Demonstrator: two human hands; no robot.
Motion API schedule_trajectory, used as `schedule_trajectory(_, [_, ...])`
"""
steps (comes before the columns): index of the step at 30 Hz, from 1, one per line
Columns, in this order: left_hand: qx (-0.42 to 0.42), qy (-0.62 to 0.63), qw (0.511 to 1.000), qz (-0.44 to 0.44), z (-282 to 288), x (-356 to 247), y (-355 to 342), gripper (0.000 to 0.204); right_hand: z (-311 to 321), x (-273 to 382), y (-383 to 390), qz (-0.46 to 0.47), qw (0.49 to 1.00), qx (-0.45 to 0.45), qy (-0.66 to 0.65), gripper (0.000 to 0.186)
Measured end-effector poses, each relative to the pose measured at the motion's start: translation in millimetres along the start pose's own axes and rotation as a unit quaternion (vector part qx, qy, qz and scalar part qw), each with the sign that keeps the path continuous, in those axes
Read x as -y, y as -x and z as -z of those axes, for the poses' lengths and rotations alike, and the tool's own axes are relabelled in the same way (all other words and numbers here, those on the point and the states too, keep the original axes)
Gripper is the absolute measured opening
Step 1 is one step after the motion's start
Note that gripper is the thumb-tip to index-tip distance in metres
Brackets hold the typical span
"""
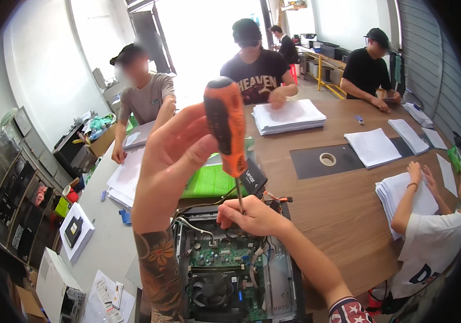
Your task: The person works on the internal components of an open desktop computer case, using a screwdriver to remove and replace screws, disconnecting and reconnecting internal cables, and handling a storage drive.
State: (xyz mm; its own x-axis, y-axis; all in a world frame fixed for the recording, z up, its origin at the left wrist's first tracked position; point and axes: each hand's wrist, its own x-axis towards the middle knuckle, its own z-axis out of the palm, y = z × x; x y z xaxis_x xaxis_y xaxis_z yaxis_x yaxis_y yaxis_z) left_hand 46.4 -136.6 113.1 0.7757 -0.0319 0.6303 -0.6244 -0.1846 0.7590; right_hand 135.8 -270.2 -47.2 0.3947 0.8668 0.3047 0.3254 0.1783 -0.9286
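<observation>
My left hand [179,145] is closed on an orange and black screwdriver [225,121], held upright with its shaft pointing down. My right hand [244,215] pinches around the lower end of that shaft; anything small between those fingertips is hidden. Just behind the shaft is a black rectangular drive [253,177] with cables beside it. Beneath both hands lies an open computer case [281,301] showing a green circuit board [217,255], a black fan [211,293] and wiring. A bright green padded sheet [198,183] lies behind the case.
Several co-workers stand round the wooden table [338,226], handling paper stacks [289,116], one close at right [429,242]. A tape roll [327,159] lies on a dark mat [308,167]. At left are a white box [77,234], a pale metal casing [53,280] and cluttered shelving [12,199].
</observation>
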Motion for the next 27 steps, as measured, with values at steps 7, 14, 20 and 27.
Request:
schedule_trajectory(7, [0.030, 0.034, 0.999, -0.008, -1.7, 1.4, 1.3, 0.064, -3.8, 5.2, -3.0, -0.006, 0.999, -0.017, 0.037, 0.038])
schedule_trajectory(14, [-0.021, 0.024, 0.999, 0.009, -7.6, -5.3, 3.3, 0.067, -1.5, 16.2, -5.9, 0.077, 0.993, -0.081, 0.044, 0.049])
schedule_trajectory(20, [-0.138, -0.021, 0.990, 0.011, -9.7, -5.4, -1.8, 0.040, 0.6, 15.5, -5.2, 0.132, 0.985, -0.106, 0.024, 0.044])
schedule_trajectory(27, [-0.149, -0.080, 0.985, -0.019, 2.3, 19.8, -1.3, 0.040, 2.4, 4.8, -3.5, 0.165, 0.968, -0.186, -0.011, 0.034])
